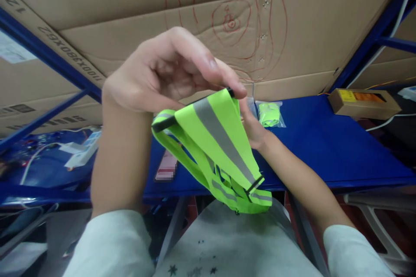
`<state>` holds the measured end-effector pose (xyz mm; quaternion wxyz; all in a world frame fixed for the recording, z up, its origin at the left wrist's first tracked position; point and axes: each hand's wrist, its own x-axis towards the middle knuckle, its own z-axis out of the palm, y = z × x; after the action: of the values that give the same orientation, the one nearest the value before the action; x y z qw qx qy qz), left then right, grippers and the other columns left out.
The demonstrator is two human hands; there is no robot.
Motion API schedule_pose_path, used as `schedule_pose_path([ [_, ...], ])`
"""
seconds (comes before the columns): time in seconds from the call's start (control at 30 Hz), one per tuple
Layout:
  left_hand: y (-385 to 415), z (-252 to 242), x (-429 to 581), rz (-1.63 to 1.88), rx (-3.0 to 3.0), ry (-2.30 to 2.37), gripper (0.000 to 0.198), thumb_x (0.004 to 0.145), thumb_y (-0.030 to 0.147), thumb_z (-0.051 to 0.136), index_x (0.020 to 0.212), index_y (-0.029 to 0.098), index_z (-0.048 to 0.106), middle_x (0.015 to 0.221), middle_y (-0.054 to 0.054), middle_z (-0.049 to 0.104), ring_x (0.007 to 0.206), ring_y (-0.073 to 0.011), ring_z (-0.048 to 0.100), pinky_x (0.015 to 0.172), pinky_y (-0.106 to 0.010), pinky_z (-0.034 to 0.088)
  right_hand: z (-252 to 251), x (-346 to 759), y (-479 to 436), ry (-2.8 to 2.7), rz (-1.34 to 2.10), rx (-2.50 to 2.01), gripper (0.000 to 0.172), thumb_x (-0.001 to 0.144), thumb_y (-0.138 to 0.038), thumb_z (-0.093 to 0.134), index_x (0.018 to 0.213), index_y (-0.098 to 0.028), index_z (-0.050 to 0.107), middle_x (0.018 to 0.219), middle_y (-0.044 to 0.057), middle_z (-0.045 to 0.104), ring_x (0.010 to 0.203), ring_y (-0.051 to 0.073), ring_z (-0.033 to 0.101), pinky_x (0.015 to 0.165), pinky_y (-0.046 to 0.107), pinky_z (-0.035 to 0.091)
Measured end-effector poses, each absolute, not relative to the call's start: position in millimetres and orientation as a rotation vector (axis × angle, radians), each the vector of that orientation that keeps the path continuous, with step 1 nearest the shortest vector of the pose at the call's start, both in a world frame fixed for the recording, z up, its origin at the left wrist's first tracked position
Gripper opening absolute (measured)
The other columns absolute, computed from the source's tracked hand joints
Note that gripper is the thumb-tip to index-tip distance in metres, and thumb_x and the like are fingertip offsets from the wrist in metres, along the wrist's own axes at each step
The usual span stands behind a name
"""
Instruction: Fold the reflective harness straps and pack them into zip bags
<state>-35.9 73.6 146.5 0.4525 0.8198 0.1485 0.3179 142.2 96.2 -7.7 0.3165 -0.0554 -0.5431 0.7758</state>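
At centre, above the near edge of one blue table (308,143), two bare hands hold up one green strap (224,138), raised in front of one pale shirt (234,242). The left hand (146,73) is clamped on the strap's upper end, thumb at one side and fingertips at the other, with a black edge spanning the gap between. The right hand (253,127) lies behind the strap; its fingers are largely hidden, so whether they are closed cannot be told. The strap bears grey stripes, one broad stripe running down its front panel, and its lower loops hang bunched before the shirt. On the table behind the right hand lies one clear bag (269,114) with one green bundle inside; farther right sits one brown box (364,103) with an orange-and-yellow top. Left of the strap lies one pink item (167,166), its detail blurred. Behind the table stands cardboard (318,30), marked with several red rings (231,22) around one small centre. Two pale sleeves (110,242) frame the lower part of the view.
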Motion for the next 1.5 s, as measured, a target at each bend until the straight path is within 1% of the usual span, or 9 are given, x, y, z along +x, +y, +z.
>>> schedule_pose_path([
  [0.1, 77, 144, -45, 0.827, 2.09, 0.433, 0.036, 0.066, 0.024, 0.092, 0.098, 0.028, 0.075, 0.1, -0.003, 0.078, 0.106, -0.0323, 0.075, 0.101, -0.054, 0.059, 0, 138, 90, -1.431, 2.111, -0.162, 0.084, 0.088, -0.091, 0.029, 0.128, -0.026, 0.066, 0.124, 0.005, 0.073, 0.117, 0.022, 0.068, 0.099, 0.037, 0.055],
  [0.27, 80, 134, -65, 0.903, 2.147, 0.579, 0.042, 0.072, 0.024, 0.09, 0.11, 0.027, 0.074, 0.116, -0.004, 0.076, 0.117, -0.0299, 0.07, 0.101, -0.047, 0.058, -15, 150, 80, -1.383, 2.024, -0.308, 0.108, 0.07, -0.105, 0.021, 0.116, -0.022, 0.071, 0.112, 0.011, 0.076, 0.117, 0.025, 0.069, 0.093, 0.037, 0.057],
  [0.43, 81, 121, -76, 0.887, 2.176, 0.653, 0.053, 0.073, 0.021, 0.089, 0.121, 0.026, 0.069, 0.124, -0.003, 0.075, 0.115, -0.0253, 0.07, 0.098, -0.037, 0.059, -35, 152, 76, -1.508, 2.191, -0.06, 0.08, 0.062, -0.068, 0.087, 0.121, -0.018, 0.07, 0.115, 0.01, 0.075, 0.113, 0.027, 0.07, 0.095, 0.037, 0.057],
  [0.53, 78, 114, -81, 0.887, 2.2, 0.702, 0.056, 0.075, 0.02, 0.087, 0.128, 0.025, 0.068, 0.131, -0.005, 0.072, 0.114, -0.0236, 0.069, 0.098, -0.034, 0.059, -35, 148, 70, -1.556, 2.233, -0.036, 0.067, 0.068, -0.041, 0.092, 0.126, -0.017, 0.069, 0.122, 0.011, 0.074, 0.112, 0.024, 0.07, 0.094, 0.033, 0.057],
  [0.77, 73, 103, -94, 0.773, 2.297, 0.769, 0.061, 0.083, 0.023, 0.08, 0.141, 0.03, 0.063, 0.135, -0.004, 0.07, 0.113, -0.0231, 0.069, 0.103, -0.032, 0.056, -44, 132, 51, -1.371, 2.385, 0.049, 0.042, 0.074, -0.029, 0.089, 0.111, -0.014, 0.075, 0.111, 0.011, 0.077, 0.103, 0.024, 0.075, 0.096, 0.038, 0.059],
  [0.93, 68, 105, -99, 0.703, 2.25, 0.847, 0.064, 0.083, 0.023, 0.079, 0.144, 0.032, 0.062, 0.14, -0.006, 0.068, 0.125, -0.0289, 0.067, 0.106, -0.036, 0.057, -53, 132, 44, -1.164, 2.426, -0.049, 0.023, 0.085, -0.03, 0.079, 0.096, -0.01, 0.075, 0.092, 0.01, 0.079, 0.08, 0.019, 0.077, 0.08, 0.032, 0.064],
  [1.13, 66, 82, -104, 0.661, 2.09, 0.815, 0.074, 0.083, 0.024, 0.078, 0.152, 0.034, 0.053, 0.148, -0.007, 0.062, 0.134, -0.0322, 0.062, 0.106, -0.035, 0.056, -60, 151, 48, -1.146, 2.564, -0.136, 0.044, 0.088, -0.039, 0.078, 0.122, -0.013, 0.069, 0.101, 0.011, 0.08, 0.072, 0.02, 0.077, 0.067, 0.034, 0.067],
  [1.3, 72, 15, -100, 0.933, 1.866, 0.921, 0.076, 0.085, 0.027, 0.077, 0.155, 0.033, 0.049, 0.162, -0.005, 0.046, 0.147, -0.0303, 0.047, 0.118, -0.036, 0.045, -75, 160, 49, -1.148, 2.462, -0.465, 0.044, 0.085, -0.044, 0.081, 0.113, -0.011, 0.07, 0.092, 0.01, 0.079, 0.068, 0.019, 0.076, 0.06, 0.028, 0.064],
  [1.5, 67, -56, -72, 1.02, 0.989, 0.991, 0.062, 0.079, 0.025, 0.079, 0.138, 0.016, 0.064, 0.12, -0.014, 0.075, 0.101, -0.0277, 0.074, 0.083, -0.032, 0.059, -96, 172, 48, -1.107, 2.372, -0.71, 0.04, 0.084, -0.047, 0.081, 0.099, -0.011, 0.073, 0.082, 0.007, 0.077, 0.059, 0.016, 0.072, 0.052, 0.025, 0.06],
])
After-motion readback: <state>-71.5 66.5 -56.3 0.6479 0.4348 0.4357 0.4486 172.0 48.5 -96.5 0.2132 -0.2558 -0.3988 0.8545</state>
